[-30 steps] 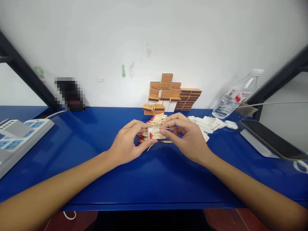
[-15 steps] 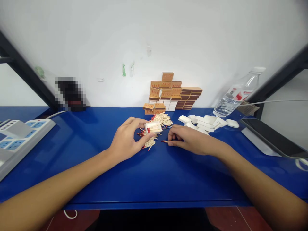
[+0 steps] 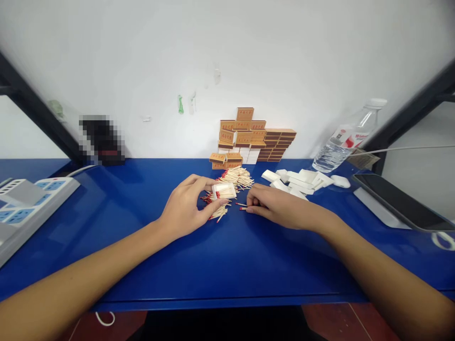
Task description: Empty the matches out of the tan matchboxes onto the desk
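Observation:
Between thumb and fingers, my left hand [image 3: 188, 203] holds a white matchbox tray [image 3: 231, 185], tilted, with several red-headed matches lying inside. Loose matches [image 3: 239, 177] are heaped on the table behind the tray, and more stick out below it near my thumb. To the right, my right hand [image 3: 270, 203] is closed in a pinch, with matches [image 3: 243, 208] poking out from the fingertips toward the left, their red heads outward. How many matches the fingers hold is hidden.
Stacked matchboxes [image 3: 243, 137] stand against the wall. White empty trays [image 3: 302, 180] lie in a pile on the right, near a white earbud case [image 3: 340, 181], a leaning water bottle [image 3: 344, 137] and a phone [image 3: 401, 201]. A power strip [image 3: 31, 208] lies at the left.
Two match heads now show apart at my right fingertips, where they were close together before. My left hand keeps its hold on the tray. The whole view has shifted slightly.

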Demonstrator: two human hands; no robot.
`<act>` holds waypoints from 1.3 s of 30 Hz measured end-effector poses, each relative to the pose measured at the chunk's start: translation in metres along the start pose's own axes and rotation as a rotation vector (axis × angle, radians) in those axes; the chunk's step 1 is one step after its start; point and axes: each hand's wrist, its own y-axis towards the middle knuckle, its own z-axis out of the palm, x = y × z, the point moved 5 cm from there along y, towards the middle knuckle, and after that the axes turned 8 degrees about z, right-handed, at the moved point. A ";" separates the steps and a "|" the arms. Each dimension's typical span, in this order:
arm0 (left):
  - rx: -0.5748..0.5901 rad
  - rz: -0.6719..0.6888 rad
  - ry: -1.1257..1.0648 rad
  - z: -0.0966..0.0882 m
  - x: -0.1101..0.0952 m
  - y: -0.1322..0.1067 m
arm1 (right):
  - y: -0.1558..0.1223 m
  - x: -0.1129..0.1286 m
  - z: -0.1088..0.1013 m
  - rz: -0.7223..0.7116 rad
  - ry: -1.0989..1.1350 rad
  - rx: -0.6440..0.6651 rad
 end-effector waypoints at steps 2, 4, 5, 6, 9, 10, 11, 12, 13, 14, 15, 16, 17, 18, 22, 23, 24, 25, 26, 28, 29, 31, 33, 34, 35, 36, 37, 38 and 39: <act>0.004 0.001 0.000 0.000 0.000 0.000 | 0.000 0.001 -0.001 -0.006 -0.003 -0.023; 0.007 0.005 0.001 0.000 0.000 0.000 | 0.000 0.002 -0.002 -0.019 -0.007 -0.027; 0.009 0.008 0.001 0.000 -0.001 -0.001 | 0.000 0.002 -0.001 -0.024 -0.008 -0.019; 0.011 0.009 0.000 0.000 -0.001 -0.001 | 0.001 0.002 0.000 -0.023 -0.010 -0.006; 0.014 0.007 -0.004 0.000 -0.002 0.000 | 0.001 0.001 0.002 -0.005 -0.019 0.023; 0.014 0.008 -0.006 0.000 -0.002 0.000 | 0.001 0.000 0.002 0.001 -0.024 0.026; 0.015 0.007 -0.007 0.000 -0.002 0.000 | 0.001 0.000 0.003 0.004 -0.029 0.027; 0.018 0.006 -0.006 0.000 -0.002 0.000 | 0.001 0.000 0.003 0.005 -0.034 0.027; 0.021 0.005 -0.004 0.000 -0.002 0.000 | 0.001 0.000 0.003 0.003 -0.039 0.025; 0.024 0.003 -0.003 0.000 -0.002 0.000 | 0.001 0.000 0.003 0.001 -0.044 0.021; 0.028 0.001 -0.002 0.001 -0.001 0.000 | 0.001 -0.001 0.002 0.000 -0.048 0.015; 0.032 -0.002 -0.003 0.001 -0.001 -0.001 | 0.001 -0.002 0.002 0.000 -0.048 0.009; 0.035 -0.004 -0.003 0.001 -0.001 -0.001 | 0.001 -0.002 0.002 0.003 -0.046 0.002; 0.039 -0.005 -0.005 0.001 -0.001 -0.001 | 0.001 -0.003 0.002 0.004 -0.039 -0.006; 0.048 -0.010 -0.003 0.002 -0.001 -0.002 | 0.002 -0.003 0.000 -0.008 -0.013 -0.043; 0.049 -0.011 -0.003 0.002 -0.001 -0.002 | 0.002 -0.003 0.000 -0.013 -0.014 -0.043; 0.050 -0.011 -0.005 0.002 -0.001 -0.002 | 0.002 -0.002 0.000 -0.015 -0.017 -0.034; 0.050 -0.010 -0.008 0.002 -0.001 -0.002 | 0.002 -0.002 0.001 -0.013 -0.022 -0.020; 0.048 -0.007 -0.011 0.002 -0.001 -0.002 | 0.002 -0.001 0.002 -0.012 -0.028 -0.007; 0.043 -0.001 -0.012 0.002 -0.001 -0.001 | 0.002 -0.002 0.003 -0.011 -0.039 0.007; 0.042 0.002 -0.011 0.002 -0.001 -0.001 | 0.002 -0.002 0.004 -0.010 -0.044 0.006; 0.046 0.000 -0.007 0.002 0.000 -0.002 | 0.002 -0.003 0.004 -0.013 -0.051 0.000; 0.052 0.000 -0.002 0.002 0.000 -0.002 | 0.001 -0.002 0.002 -0.019 -0.049 -0.018; 0.054 0.001 0.000 0.003 0.000 -0.002 | 0.001 -0.001 0.000 -0.025 -0.043 -0.038; 0.057 0.001 0.001 0.003 0.000 -0.002 | 0.000 0.001 -0.003 -0.031 -0.036 -0.066; 0.061 0.000 -0.001 0.003 -0.001 -0.003 | 0.000 0.004 -0.005 -0.040 -0.027 -0.104; 0.067 -0.003 -0.004 0.003 -0.001 -0.003 | -0.001 0.008 -0.008 -0.053 -0.017 -0.150; 0.073 -0.008 -0.010 0.004 -0.001 -0.003 | -0.001 0.012 -0.011 -0.071 -0.004 -0.200; 0.076 -0.015 -0.015 0.004 -0.001 -0.003 | -0.002 0.017 -0.013 -0.095 0.012 -0.245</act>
